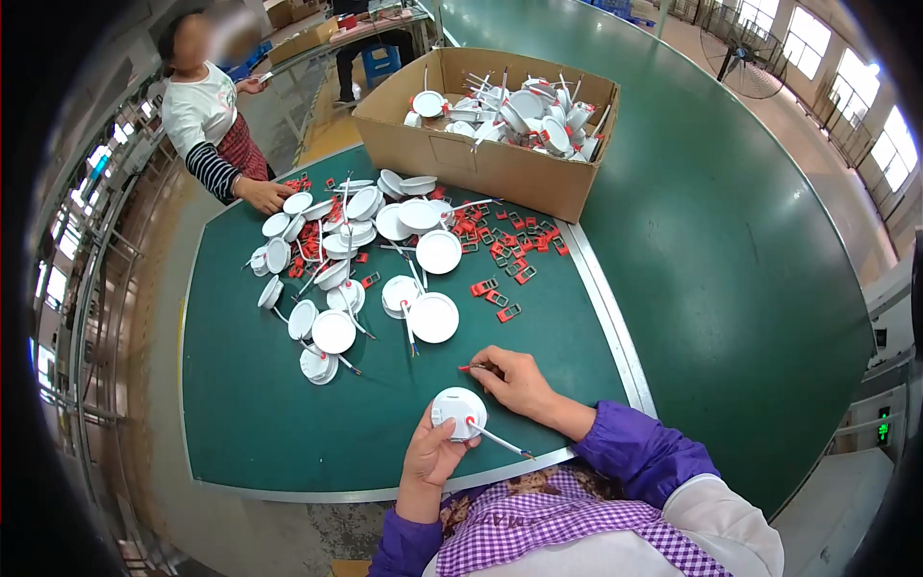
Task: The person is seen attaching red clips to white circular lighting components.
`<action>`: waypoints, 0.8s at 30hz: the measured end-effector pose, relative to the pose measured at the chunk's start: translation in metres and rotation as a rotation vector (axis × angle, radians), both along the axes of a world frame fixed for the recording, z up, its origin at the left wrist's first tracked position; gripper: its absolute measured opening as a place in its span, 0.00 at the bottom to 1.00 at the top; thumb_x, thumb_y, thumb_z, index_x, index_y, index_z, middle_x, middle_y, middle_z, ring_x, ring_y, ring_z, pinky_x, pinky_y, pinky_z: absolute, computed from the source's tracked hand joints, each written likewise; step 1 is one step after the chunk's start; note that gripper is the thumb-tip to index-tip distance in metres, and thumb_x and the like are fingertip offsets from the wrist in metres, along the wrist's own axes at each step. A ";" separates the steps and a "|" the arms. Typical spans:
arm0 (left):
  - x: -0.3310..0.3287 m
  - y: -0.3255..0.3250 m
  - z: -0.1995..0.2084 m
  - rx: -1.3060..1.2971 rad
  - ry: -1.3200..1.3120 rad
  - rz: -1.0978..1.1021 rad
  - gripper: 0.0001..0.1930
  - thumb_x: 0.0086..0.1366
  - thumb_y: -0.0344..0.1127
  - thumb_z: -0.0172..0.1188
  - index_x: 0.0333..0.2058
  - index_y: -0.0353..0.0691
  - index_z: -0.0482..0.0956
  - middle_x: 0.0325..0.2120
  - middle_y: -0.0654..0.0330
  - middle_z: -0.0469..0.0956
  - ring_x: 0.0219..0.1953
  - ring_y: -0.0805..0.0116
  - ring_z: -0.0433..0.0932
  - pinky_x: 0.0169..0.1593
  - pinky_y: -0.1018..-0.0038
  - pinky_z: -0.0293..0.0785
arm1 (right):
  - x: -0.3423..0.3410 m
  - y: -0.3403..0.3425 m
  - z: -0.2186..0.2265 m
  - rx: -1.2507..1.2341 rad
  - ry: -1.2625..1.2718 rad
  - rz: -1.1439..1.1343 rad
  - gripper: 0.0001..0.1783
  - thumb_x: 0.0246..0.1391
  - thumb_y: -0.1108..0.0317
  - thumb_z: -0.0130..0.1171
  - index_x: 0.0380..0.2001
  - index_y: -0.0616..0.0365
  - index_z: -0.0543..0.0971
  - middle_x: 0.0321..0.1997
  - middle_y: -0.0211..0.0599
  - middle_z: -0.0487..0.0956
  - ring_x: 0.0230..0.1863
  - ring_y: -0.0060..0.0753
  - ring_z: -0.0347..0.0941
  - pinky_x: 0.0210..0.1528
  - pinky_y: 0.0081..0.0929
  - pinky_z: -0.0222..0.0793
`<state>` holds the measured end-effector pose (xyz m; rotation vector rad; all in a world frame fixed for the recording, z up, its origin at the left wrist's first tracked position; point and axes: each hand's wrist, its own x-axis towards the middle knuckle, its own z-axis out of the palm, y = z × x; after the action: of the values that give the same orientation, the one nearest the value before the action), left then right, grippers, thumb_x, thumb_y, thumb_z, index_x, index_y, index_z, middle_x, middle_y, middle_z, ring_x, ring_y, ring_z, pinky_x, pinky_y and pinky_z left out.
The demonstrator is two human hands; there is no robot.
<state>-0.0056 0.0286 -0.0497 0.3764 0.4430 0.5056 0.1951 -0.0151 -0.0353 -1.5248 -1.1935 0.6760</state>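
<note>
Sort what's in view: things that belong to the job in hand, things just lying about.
Belongs, judging by the hands:
white round fitting in the left hand
small red piece in the right hand
loose white fittings and red clips on the table
cardboard box of similar fittings

Seemingly just about:
blue stool
far cardboard carton

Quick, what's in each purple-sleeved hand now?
Left hand: holding a round white downlight with a cable.
Right hand: closed, pinching a small red clip.
</note>
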 end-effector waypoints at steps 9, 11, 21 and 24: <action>0.003 0.003 0.003 0.010 -0.004 -0.004 0.24 0.65 0.25 0.56 0.59 0.43 0.65 0.49 0.54 0.74 0.47 0.59 0.77 0.39 0.62 0.75 | 0.000 0.005 -0.004 0.016 0.024 -0.009 0.08 0.59 0.72 0.61 0.38 0.65 0.77 0.25 0.35 0.79 0.23 0.20 0.75 0.25 0.21 0.70; 0.000 0.002 0.003 0.019 -0.004 0.012 0.24 0.65 0.25 0.57 0.59 0.43 0.65 0.49 0.54 0.75 0.46 0.59 0.77 0.39 0.62 0.75 | -0.002 0.003 0.002 -0.037 0.041 0.007 0.08 0.58 0.71 0.61 0.38 0.64 0.77 0.26 0.38 0.80 0.24 0.23 0.76 0.26 0.23 0.71; 0.002 -0.005 0.002 0.027 -0.035 -0.047 0.23 0.66 0.28 0.59 0.59 0.43 0.66 0.49 0.56 0.75 0.46 0.62 0.77 0.41 0.65 0.76 | 0.000 -0.009 0.103 0.344 -0.081 0.062 0.06 0.59 0.78 0.57 0.40 0.65 0.77 0.33 0.37 0.82 0.28 0.24 0.79 0.31 0.19 0.74; -0.002 -0.003 -0.003 0.021 -0.023 -0.023 0.23 0.66 0.30 0.59 0.59 0.43 0.66 0.49 0.56 0.75 0.47 0.61 0.77 0.43 0.65 0.76 | -0.019 -0.007 0.241 0.589 -0.528 0.439 0.16 0.48 0.77 0.61 0.43 0.58 0.78 0.35 0.36 0.83 0.31 0.34 0.81 0.30 0.26 0.74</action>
<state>-0.0072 0.0261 -0.0531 0.3949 0.4111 0.4923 0.1756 -0.0218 0.2052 -0.9610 -1.9561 0.1472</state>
